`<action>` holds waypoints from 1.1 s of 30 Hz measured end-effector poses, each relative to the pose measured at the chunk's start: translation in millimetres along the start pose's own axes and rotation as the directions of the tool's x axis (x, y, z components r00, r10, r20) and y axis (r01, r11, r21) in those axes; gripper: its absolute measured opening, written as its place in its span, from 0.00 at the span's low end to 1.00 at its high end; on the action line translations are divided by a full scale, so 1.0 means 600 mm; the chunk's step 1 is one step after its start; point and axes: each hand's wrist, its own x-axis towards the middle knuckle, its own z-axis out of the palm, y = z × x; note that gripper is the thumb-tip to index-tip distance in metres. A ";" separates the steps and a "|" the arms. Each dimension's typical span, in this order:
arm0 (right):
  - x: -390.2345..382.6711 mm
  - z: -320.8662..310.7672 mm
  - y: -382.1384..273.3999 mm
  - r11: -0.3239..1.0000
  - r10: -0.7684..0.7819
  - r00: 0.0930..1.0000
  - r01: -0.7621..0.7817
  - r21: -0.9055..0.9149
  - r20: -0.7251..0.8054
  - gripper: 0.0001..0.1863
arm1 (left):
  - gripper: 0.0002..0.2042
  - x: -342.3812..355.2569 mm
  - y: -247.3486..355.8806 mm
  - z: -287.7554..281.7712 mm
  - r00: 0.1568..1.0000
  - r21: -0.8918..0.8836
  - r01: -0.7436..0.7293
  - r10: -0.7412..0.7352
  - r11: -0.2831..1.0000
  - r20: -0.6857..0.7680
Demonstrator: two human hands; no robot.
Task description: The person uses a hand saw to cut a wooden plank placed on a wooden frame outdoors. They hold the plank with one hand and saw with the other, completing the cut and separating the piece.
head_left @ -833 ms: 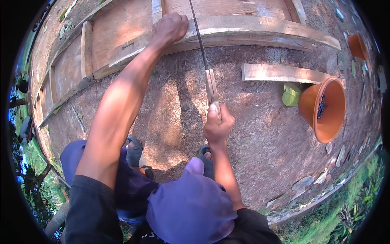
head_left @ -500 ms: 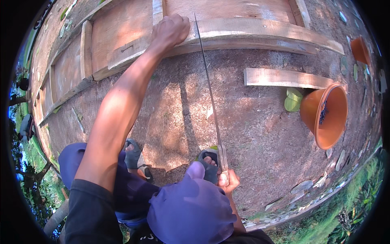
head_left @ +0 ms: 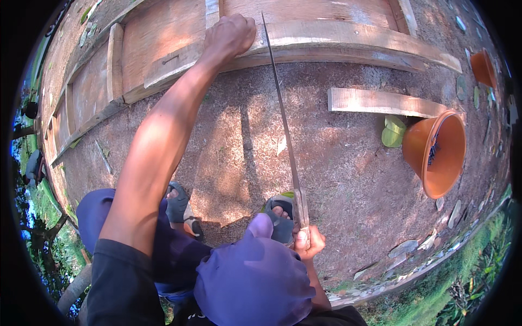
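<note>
My left hand [head_left: 231, 33] is closed on the upper rail [head_left: 326, 33] of a wooden frame [head_left: 149, 41] with plywood panels, at the top of the view. Just right of it, the tip of a long, thin saw [head_left: 281, 108] reaches onto that rail; whether the teeth touch the wood cannot be told. My right hand [head_left: 309, 242], low and right of centre, grips the saw's wooden handle, thumb along it. The blade runs from my right hand away toward the frame. My purple head covering hides part of my right forearm.
A loose plank [head_left: 375, 100] lies on the dirt right of the saw. Beside it are a green leaf [head_left: 392, 132] and an orange bucket [head_left: 416, 155] holding small dark items, probably metal. Another orange bucket [head_left: 481, 68] stands at the upper right. My sandalled feet [head_left: 176, 209] are below me.
My right hand has drawn the saw back toward my body since the oldest frame, then edged slightly forward. My left hand stays gripping the rail, shifted only slightly in the view.
</note>
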 end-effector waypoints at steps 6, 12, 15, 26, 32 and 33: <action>0.290 0.177 -0.059 0.990 -0.121 0.988 0.127 0.057 -0.096 0.13 | 0.26 0.007 0.008 -0.004 1.000 -0.022 -0.001 0.001 1.000 -0.013; 0.099 0.072 0.021 0.998 -0.057 0.998 0.057 0.013 -0.024 0.15 | 0.25 0.008 -0.011 -0.011 0.996 -0.044 0.053 -0.050 0.998 0.068; 0.043 0.053 0.035 0.996 -0.048 0.997 0.052 0.068 -0.065 0.17 | 0.25 0.002 -0.014 0.002 1.000 -0.008 0.007 -0.007 1.000 -0.011; 0.188 0.123 -0.023 0.996 -0.094 0.995 0.093 -0.006 -0.032 0.14 | 0.25 0.029 -0.028 0.002 0.996 0.041 -0.075 0.077 0.996 -0.054; 0.087 0.077 -0.027 0.999 0.019 0.999 -0.017 0.034 -0.050 0.17 | 0.23 0.000 -0.041 0.029 0.988 0.085 -0.100 0.109 0.991 -0.107; 0.153 0.100 -0.038 1.000 0.026 1.000 -0.026 0.009 -0.002 0.13 | 0.23 0.004 -0.035 0.027 0.990 0.079 -0.090 0.098 0.993 -0.102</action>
